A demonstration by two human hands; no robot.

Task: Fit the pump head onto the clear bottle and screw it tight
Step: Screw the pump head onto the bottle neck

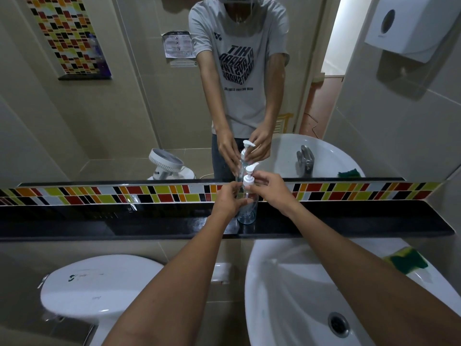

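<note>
Right hand (268,188) pinches white pump head (249,177) | left hand (228,199) clasps clear bottle (247,211) | glossy black shelf (349,221)

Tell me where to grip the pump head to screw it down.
Grip the ribbed white collar of the pump head, not the spout, which sticks out sideways. Come from the right, where the right hand is; the left hand steadies the clear bottle.
</note>
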